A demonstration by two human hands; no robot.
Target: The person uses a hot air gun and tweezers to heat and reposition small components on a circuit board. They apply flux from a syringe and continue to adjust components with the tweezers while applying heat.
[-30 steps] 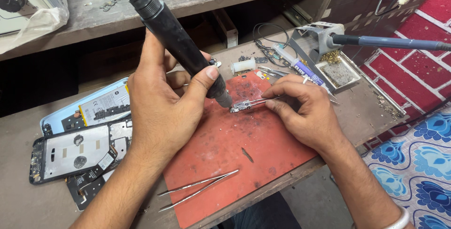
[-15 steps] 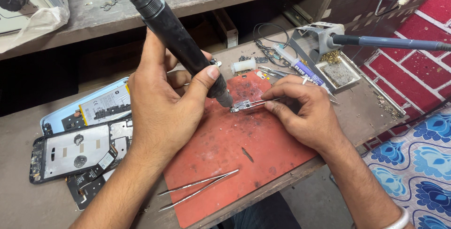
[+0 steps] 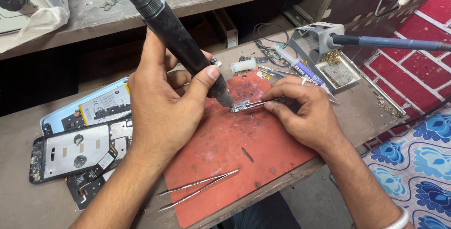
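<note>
1. Across the worn grey workbench (image 3: pixel 42 201), your red rubber repair mat (image 3: pixel 235 153) lies central, with the opened phone frames (image 3: pixel 75 151) to its left.
2. Your left hand (image 3: pixel 164 111) is wrapped tight around the black hot-air wand (image 3: pixel 178 41), nozzle angled down-right.
3. Your right hand (image 3: pixel 305 111) pinches slim steel tweezers (image 3: pixel 265 101), clamped on the small silvery circuit part (image 3: pixel 240 106).
4. That part lies left of your right fingers, long axis roughly sideways, just beside the nozzle.
5. Nothing has visibly shifted since a second ago.
</note>
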